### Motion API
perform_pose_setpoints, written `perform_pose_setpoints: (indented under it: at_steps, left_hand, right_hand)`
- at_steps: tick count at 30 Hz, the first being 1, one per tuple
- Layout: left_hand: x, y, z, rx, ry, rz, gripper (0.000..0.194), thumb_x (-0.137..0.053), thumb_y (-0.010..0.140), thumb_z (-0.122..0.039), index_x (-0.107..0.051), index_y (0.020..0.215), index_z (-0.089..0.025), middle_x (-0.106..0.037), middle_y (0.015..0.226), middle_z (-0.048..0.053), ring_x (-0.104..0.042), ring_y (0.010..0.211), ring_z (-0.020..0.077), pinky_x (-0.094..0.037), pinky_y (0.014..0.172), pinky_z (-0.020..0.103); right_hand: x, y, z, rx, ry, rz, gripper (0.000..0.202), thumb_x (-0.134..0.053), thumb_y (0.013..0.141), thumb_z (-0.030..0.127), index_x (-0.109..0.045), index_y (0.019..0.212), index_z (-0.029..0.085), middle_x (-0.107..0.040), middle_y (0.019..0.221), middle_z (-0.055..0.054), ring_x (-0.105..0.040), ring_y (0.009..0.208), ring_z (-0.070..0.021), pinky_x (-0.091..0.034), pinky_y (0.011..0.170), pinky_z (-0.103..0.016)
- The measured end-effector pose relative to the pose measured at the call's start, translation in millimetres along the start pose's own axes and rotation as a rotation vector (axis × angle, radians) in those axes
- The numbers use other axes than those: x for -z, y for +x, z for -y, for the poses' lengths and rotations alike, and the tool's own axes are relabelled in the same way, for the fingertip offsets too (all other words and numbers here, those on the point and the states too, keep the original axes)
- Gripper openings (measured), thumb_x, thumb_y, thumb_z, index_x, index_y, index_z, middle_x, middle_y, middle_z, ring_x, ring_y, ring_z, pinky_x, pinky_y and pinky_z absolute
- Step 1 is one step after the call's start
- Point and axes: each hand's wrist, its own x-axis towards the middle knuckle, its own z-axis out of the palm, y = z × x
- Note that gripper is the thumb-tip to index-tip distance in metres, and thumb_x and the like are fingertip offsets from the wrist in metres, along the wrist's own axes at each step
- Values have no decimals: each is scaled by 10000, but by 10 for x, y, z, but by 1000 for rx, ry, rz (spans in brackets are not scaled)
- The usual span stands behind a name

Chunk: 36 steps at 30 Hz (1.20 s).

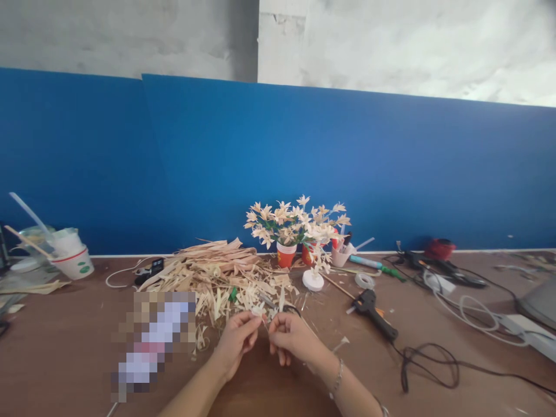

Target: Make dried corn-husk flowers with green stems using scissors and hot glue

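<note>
Delicate grip, cluttered surroundings

In the head view, a pale flower piece (258, 310) is pinched between the thumb and finger of the left hand (237, 340), low over the near middle of the table (260, 397). The fingertips of the right hand (290, 340) are drawn together just beside it, seemingly on a thin strand (266, 328), though the strand is too fine to be made out surely.

The petals could be creased or torn if they were squeezed too hard; the strand could be lost if its pinch were loosened. A dropped piece could easily be mistaken for scrap, since the heap of dry strips (226, 266) is spread just beyond the hands and is matched in colour.

Scissors (296, 310) are partly buried at the heap's right edge, where knuckles could be nicked. To the right, a glue gun (370, 308) is laid with its cord (457, 370) looped toward the near side; it could be dragged if a sleeve or wrist were caught. The far side is blocked by flowers in a red cup (285, 256) and a white base (313, 282).
</note>
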Motion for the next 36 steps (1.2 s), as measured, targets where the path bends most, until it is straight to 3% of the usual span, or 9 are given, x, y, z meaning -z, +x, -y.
perform_pose_setpoints:
  at_steps: [36]
  left_hand:
    - [0,5,31,17,-59,-3,248,-640,660,-371,-569,680,-135,-384,367,-86,-255,361,28,-135,404,175]
  right_hand:
    - [-72,-5,9,28,84,-55,158,-532,616,279,-488,688,145,-586,496,35,-456,303,-49,-314,297,-139]
